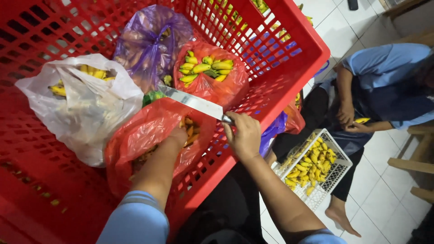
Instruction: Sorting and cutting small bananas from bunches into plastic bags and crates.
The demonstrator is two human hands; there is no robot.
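My right hand (pixel 244 134) grips the handle of a large knife (pixel 194 102), its broad blade pointing left over the bags. My left hand (pixel 177 135) reaches into a red plastic bag (pixel 144 133) of small bananas; its fingers are hidden inside, so what they hold cannot be seen. Both bags and hands are inside a big red plastic crate (pixel 289 68). Behind the blade, another red bag (pixel 210 74) holds green-yellow bananas.
A white bag (pixel 86 106) of bananas and a purple bag (pixel 149 43) lie in the crate too. At right, another person in blue (pixel 389 86) sits on the tiled floor beside a white basket (pixel 337 174) of peeled bananas. A wooden stool (pixel 418 162) stands far right.
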